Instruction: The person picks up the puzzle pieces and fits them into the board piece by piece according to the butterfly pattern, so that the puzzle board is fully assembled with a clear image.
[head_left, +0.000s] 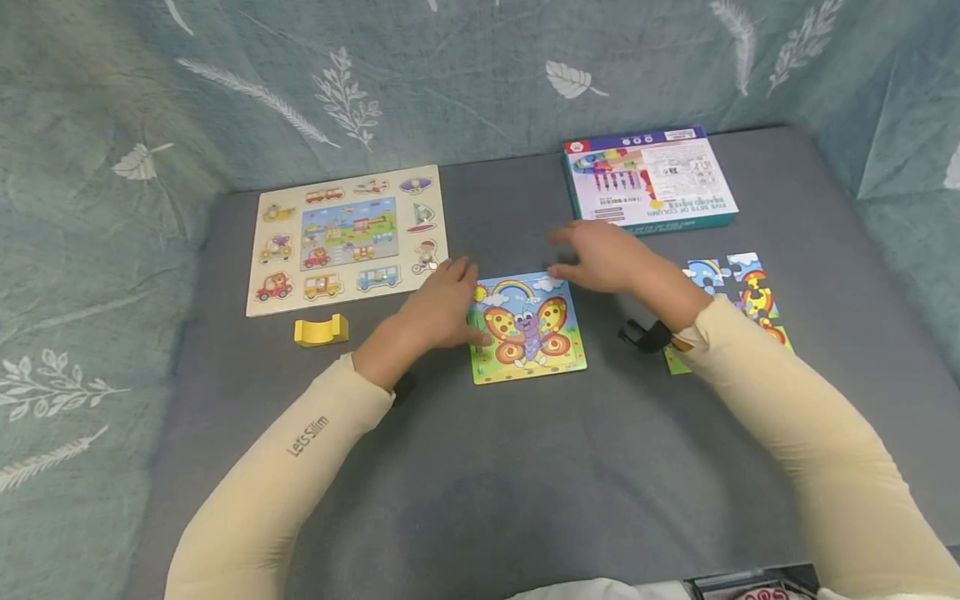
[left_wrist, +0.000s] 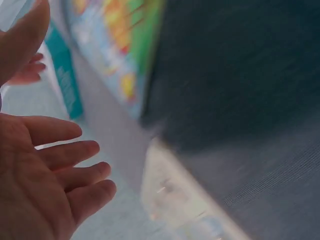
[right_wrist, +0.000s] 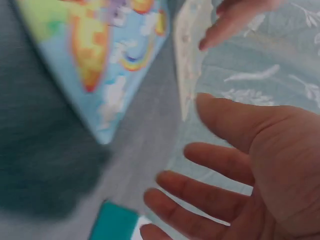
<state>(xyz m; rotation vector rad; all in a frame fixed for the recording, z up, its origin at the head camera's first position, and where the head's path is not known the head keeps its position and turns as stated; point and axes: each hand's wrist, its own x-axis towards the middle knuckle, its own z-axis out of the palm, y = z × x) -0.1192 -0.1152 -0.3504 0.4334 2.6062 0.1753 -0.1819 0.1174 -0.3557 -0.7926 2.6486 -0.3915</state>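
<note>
A square butterfly puzzle board (head_left: 531,333) lies flat at the middle of the table, its picture filled in. My left hand (head_left: 444,304) is at its upper left edge, fingers spread and loosely extended; whether it touches the board I cannot tell. Above the board's upper right corner is my right hand (head_left: 611,257), with nothing in its grasp. The left wrist view shows the left palm (left_wrist: 30,175) with its fingers apart. In the right wrist view, the right hand's fingers (right_wrist: 210,197) are also spread, beside the blurred board (right_wrist: 107,75).
A vehicle peg puzzle board (head_left: 277,250) lies at the back left, with a yellow arched block (head_left: 321,331) in front. A teal-edged box (head_left: 652,179) sits at the back right. A second jigsaw (head_left: 757,292), with gaps between pieces, is partly hidden behind the right forearm.
</note>
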